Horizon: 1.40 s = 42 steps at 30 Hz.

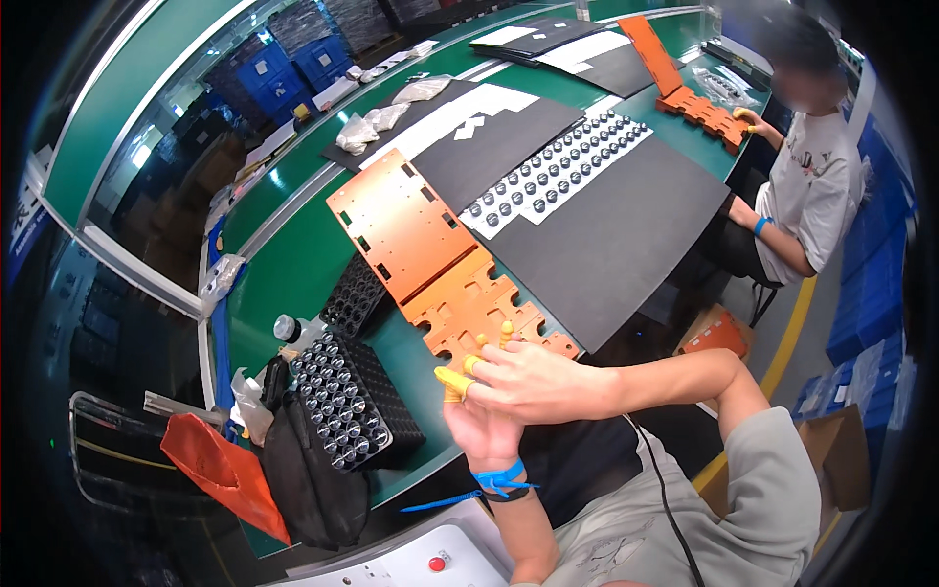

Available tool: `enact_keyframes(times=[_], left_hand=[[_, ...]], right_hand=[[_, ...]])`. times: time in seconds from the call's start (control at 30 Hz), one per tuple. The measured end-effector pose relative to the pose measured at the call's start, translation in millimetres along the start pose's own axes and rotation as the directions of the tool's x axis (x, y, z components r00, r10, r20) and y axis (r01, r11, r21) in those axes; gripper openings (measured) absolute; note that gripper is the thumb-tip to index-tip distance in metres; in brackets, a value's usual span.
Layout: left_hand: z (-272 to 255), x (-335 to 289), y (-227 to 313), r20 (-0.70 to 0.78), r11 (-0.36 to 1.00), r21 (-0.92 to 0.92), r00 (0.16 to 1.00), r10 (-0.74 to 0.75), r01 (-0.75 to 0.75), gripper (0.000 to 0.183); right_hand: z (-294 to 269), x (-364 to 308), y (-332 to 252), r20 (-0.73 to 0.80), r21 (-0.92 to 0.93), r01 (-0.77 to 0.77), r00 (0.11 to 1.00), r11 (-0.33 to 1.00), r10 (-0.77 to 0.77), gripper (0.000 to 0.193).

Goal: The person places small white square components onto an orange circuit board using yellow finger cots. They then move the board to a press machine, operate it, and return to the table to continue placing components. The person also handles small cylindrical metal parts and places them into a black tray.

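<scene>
My left hand [481, 430] is turned palm up at the table's near edge, with a yellow finger cot [452, 382] on one digit. Across its fingers lies my right hand [548, 383], its fingers bent together against it; whatever is between them is hidden. More yellow tips show just beyond the right hand, and I cannot tell for certain which hand they belong to. Directly ahead, an orange hinged fixture [391, 220] lies opened out, its flat slotted panel away from me and its notched half close to my fingers.
Left stands a black tray of round black-and-silver parts [337, 396], beside a black bag [311, 470] and an orange bag [220, 470]. Black sheets [611, 245] and a white strip of round parts [558, 171] lie to the right. A co-worker [817, 186] sits at another orange fixture [699, 112].
</scene>
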<state>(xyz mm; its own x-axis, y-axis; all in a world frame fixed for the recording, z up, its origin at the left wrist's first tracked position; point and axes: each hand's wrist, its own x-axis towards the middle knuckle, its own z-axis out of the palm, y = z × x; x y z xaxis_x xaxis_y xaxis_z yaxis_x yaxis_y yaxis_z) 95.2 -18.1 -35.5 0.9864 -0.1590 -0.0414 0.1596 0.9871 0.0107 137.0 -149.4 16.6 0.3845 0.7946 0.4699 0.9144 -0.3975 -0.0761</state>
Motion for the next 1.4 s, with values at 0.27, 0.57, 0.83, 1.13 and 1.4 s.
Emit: enact_keyframes(times=[0.27,0.57,0.83,1.13,1.4], left_hand=[[4,-14,-9,-0.107,0.993,0.115,0.994,0.025,-0.013,0.044],[-22,-23,10,0.058,0.976,0.12,0.982,0.178,-0.184,0.042],[-22,-31,17,-0.168,0.884,0.235,0.879,0.447,-0.405,0.042],[-15,-48,8,-0.089,0.888,0.249,0.904,0.419,-0.387,0.04],[-35,-50,9,-0.229,0.873,0.386,0.886,0.402,-0.297,0.037]], right_hand=[[13,3,-4,0.042,0.123,-0.082,0.996,0.989,0.078,0.04],[12,29,-20,-0.208,0.155,-0.022,0.976,0.988,0.055,0.051],[34,89,-31,-0.146,0.471,-0.121,0.966,0.874,0.213,0.029],[49,133,-34,0.024,0.351,-0.229,0.972,0.908,0.235,0.029],[52,142,-38,-0.019,0.313,-0.164,0.984,0.935,0.179,0.015]])
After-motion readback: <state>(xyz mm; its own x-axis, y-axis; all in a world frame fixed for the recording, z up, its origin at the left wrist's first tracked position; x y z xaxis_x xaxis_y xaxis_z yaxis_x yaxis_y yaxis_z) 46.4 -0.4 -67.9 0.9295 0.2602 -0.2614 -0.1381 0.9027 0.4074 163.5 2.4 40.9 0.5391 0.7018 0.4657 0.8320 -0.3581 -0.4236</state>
